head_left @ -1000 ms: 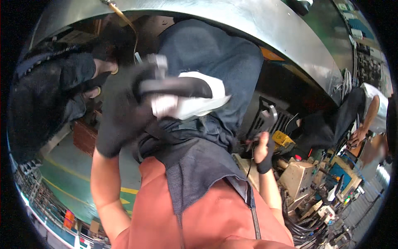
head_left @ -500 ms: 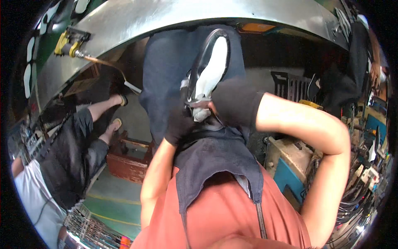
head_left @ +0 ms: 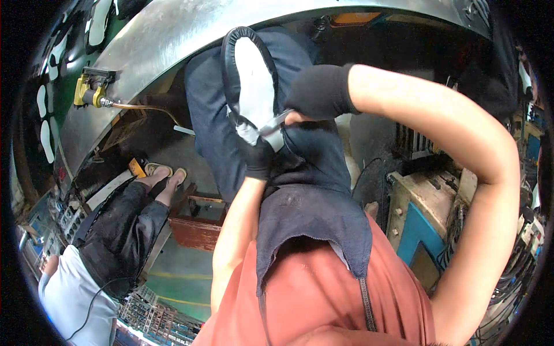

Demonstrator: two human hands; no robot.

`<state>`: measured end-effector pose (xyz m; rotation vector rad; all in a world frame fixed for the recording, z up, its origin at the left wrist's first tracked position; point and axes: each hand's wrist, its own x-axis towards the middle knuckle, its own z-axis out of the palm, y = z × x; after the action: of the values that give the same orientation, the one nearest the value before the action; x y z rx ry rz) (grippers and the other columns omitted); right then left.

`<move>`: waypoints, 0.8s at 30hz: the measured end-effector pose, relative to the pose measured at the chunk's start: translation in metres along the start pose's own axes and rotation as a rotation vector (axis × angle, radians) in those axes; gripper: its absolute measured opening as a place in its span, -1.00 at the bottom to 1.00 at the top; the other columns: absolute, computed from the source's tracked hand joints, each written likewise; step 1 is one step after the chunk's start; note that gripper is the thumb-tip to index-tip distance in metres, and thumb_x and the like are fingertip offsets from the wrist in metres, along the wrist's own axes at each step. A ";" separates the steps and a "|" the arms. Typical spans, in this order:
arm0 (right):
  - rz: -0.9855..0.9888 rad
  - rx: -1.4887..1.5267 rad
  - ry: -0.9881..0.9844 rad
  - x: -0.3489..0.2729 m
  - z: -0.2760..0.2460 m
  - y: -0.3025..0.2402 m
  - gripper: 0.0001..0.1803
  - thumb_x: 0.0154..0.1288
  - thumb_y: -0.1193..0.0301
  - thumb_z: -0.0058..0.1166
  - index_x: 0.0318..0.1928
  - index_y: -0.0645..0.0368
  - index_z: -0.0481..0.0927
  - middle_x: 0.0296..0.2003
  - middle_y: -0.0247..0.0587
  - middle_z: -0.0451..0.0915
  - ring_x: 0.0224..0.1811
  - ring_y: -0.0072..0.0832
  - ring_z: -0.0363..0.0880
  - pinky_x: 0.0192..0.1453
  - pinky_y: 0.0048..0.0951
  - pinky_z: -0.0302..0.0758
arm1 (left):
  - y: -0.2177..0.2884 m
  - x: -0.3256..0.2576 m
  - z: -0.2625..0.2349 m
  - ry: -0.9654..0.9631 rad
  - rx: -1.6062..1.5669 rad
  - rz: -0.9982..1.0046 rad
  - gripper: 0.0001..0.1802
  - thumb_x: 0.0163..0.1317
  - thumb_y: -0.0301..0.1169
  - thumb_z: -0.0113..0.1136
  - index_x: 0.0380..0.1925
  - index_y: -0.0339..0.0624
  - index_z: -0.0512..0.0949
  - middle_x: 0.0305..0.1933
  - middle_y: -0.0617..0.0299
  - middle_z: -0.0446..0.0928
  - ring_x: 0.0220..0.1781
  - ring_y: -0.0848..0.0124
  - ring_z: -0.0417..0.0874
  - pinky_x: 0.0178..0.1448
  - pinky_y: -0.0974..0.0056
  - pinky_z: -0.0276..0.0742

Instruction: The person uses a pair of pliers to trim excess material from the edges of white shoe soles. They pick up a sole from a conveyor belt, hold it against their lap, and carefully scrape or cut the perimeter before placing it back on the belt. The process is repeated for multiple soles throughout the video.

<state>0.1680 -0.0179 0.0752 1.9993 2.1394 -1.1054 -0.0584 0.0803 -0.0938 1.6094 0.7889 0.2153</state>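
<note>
A black shoe upper (head_left: 230, 66) is stretched over a form, sole side up, with a white insole (head_left: 252, 72) facing me. It rests on my dark-trousered lap, toe pointing away. My left hand (head_left: 259, 154), in a black fingerless glove, is closed around the heel end, where crumpled pale grey material (head_left: 247, 132) shows. In my black-gloved right hand (head_left: 316, 93) is a narrow grey metal tool (head_left: 273, 123), its front lying against the heel area. The fingertips of my left hand are partly hidden, and the tool's exact kind is unclear.
A curved metal bench (head_left: 156, 43) runs along the far side, carrying a yellow air tool (head_left: 89, 92) with a hose. A brown wooden stool (head_left: 193, 230) stands at left, near a seated person (head_left: 124, 230). A beige-and-blue machine box (head_left: 418, 205) and cables are at right.
The shoe has swung left and its toe now tilts left. My right hand has risen slightly, and the metal tool shows more plainly at the heel. The whole view has shifted a little.
</note>
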 end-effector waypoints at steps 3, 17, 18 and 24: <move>0.174 0.021 -0.321 -0.012 -0.035 -0.009 -0.63 0.33 0.12 -0.09 -0.35 0.08 0.67 -0.57 -0.03 0.59 -0.50 -0.17 0.62 -0.37 -0.20 0.51 | 0.000 0.023 0.000 0.048 0.367 0.286 -0.27 0.11 -0.44 0.11 0.26 -0.41 0.07 0.15 -0.16 0.36 0.21 0.05 0.41 0.27 0.15 0.27; 0.303 0.634 0.291 -0.048 0.046 -0.037 -0.53 0.40 0.04 -0.21 -0.20 0.18 0.58 -0.38 0.05 0.56 -0.35 -0.15 0.56 -0.22 -0.30 0.47 | 0.082 0.049 -0.045 -0.328 -0.095 -0.028 -0.50 0.42 -0.10 -0.21 0.15 -0.25 0.35 0.02 0.14 0.51 0.02 0.33 0.54 0.12 0.29 0.43; 0.399 0.654 0.116 -0.048 0.030 -0.035 -0.47 0.42 0.00 -0.25 -0.10 0.20 0.57 -0.30 -0.06 0.60 -0.35 -0.28 0.56 -0.17 -0.36 0.46 | 0.127 0.040 -0.032 -0.321 -0.301 -0.174 -0.48 0.42 -0.07 -0.23 0.15 -0.25 0.34 0.03 0.12 0.51 0.03 0.32 0.54 0.13 0.28 0.43; 0.310 0.973 0.315 -0.046 0.037 -0.040 -0.54 0.39 0.07 -0.16 -0.17 0.24 0.56 -0.28 -0.19 0.60 -0.33 -0.36 0.58 -0.28 -0.37 0.47 | 0.135 0.029 -0.011 -0.425 -0.706 -0.280 -0.41 0.41 0.02 -0.26 0.16 -0.27 0.31 0.12 0.07 0.43 0.11 0.27 0.47 0.22 0.25 0.37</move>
<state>0.1248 -0.0738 0.0879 2.8854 1.3510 -2.1409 0.0066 0.1069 0.0252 0.8227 0.5126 -0.0543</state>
